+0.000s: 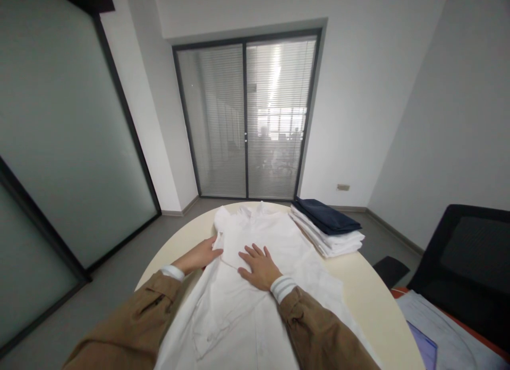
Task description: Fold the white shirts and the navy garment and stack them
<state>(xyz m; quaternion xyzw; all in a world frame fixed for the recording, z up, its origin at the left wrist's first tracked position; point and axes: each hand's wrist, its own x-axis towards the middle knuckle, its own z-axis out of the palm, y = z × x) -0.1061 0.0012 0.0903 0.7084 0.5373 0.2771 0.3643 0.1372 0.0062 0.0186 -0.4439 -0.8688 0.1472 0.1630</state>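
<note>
A white button-up shirt [271,226] lies spread over the round cream table [370,285], its collar at the far edge and its lower part towards me. One sleeve [223,311] is laid across the body of the shirt. At the shirt's left edge, my left hand [201,254] pinches the cloth, thumb on top and the other fingers partly hidden. My right hand [260,266] rests flat on the middle of the shirt with its fingers spread, holding nothing.
A dark navy folded garment [326,216] tops a stack of folded white clothes [324,245] at the table's right rear. Right of the table are a black mesh chair [466,258], papers [442,327] and a purple flat object [424,343]. Glass doors [247,120] stand behind.
</note>
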